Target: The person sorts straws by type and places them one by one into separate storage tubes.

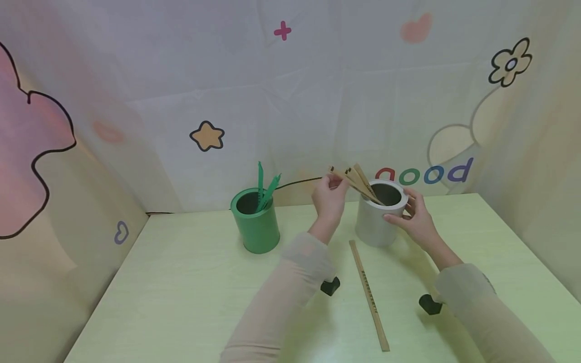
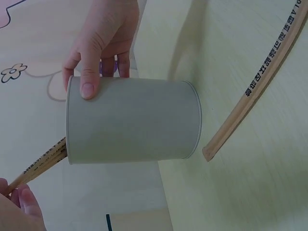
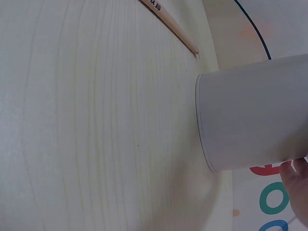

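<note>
My left hand (image 1: 329, 200) pinches the upper end of a brown paper-wrapped pair of chopsticks (image 1: 356, 188), which slants down into a light grey cylindrical holder (image 1: 375, 227). More brown packets (image 1: 363, 176) lean in the holder's mouth beside it. On the holder's right side my right hand (image 1: 418, 220) grips near the rim, thumb on the front and fingers behind. The left wrist view shows that thumb pressed on the holder's wall (image 2: 134, 120). Another wrapped pair of chopsticks (image 1: 369, 297), printed with dark characters, lies on the table in front of the holder.
To the left stands a green holder (image 1: 259, 232) with several green sticks (image 1: 271, 190) leaning inside. The pale wooden table (image 1: 172, 282) meets a printed cloth backdrop (image 1: 290, 116) behind both holders. Black wrist pieces (image 1: 330, 286) hang beneath the sleeves.
</note>
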Available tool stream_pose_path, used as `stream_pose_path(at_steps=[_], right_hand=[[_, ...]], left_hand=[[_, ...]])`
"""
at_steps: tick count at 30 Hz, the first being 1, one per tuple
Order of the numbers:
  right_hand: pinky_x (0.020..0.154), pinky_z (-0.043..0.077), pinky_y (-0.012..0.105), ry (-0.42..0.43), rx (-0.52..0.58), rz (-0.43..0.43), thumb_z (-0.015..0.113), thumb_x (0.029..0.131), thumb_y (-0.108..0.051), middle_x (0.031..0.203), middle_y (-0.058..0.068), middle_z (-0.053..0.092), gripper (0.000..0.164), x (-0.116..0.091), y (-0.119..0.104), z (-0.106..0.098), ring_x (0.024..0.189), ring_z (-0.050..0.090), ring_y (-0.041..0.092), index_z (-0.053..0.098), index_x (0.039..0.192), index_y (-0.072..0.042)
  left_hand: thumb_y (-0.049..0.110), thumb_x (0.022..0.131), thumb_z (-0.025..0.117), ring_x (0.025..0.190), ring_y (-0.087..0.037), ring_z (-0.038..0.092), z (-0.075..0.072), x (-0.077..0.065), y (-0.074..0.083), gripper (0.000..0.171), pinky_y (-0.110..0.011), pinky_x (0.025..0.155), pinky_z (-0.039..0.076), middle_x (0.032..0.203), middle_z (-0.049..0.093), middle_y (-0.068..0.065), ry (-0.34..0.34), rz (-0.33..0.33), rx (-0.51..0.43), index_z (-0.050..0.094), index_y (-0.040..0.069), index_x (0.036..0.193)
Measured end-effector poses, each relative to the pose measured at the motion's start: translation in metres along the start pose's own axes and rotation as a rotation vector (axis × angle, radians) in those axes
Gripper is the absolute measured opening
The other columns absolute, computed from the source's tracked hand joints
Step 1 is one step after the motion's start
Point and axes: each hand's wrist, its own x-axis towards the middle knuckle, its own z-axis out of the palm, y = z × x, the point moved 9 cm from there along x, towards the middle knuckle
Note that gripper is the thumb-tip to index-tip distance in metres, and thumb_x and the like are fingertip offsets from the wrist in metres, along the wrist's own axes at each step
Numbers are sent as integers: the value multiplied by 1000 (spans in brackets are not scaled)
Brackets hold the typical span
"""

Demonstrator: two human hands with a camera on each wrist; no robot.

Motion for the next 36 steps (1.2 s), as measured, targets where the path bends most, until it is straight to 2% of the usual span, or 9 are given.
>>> stream_pose_path(at_steps=[7, 16, 26, 32, 36], right_hand=[[99, 28, 53, 2, -4, 1, 66, 79, -25, 146, 20, 13, 89, 0, 1, 0, 131, 20, 40, 3, 140, -13], [99, 28, 53, 6, -2, 4, 66, 79, -23, 146, 21, 13, 88, 1, 2, 0, 131, 20, 41, 3, 140, -12], [99, 29, 53, 9, -6, -1, 66, 79, -23, 145, 21, 14, 88, 0, 1, 0, 130, 21, 41, 3, 140, -13], [100, 27, 53, 7, -9, 3, 66, 79, -23, 146, 20, 13, 88, 1, 2, 0, 131, 19, 40, 2, 140, -13], [100, 26, 54, 2, -12, 10, 66, 79, -23, 146, 20, 12, 89, 1, 3, 0, 131, 18, 41, 2, 140, -13]], left_hand=[[22, 81, 63, 80, -9, 58, 10, -1, -7, 14, -23, 69, 48, 87, 65, 1, -39, -3, 44, 64, 11, 90], [25, 81, 63, 70, -7, 58, 22, -1, -16, 14, -21, 61, 45, 81, 65, 2, -79, 15, 93, 66, 12, 86], [26, 80, 63, 67, -9, 62, 29, -8, -25, 18, -21, 60, 46, 80, 66, 0, -103, -18, 63, 65, 13, 92], [27, 80, 64, 67, -9, 61, 30, -10, -37, 23, -23, 60, 47, 81, 64, 1, -115, -57, 69, 62, 15, 99], [25, 80, 64, 67, -10, 61, 30, -13, -41, 26, -24, 62, 48, 81, 63, 0, -131, -49, 68, 60, 14, 104]])
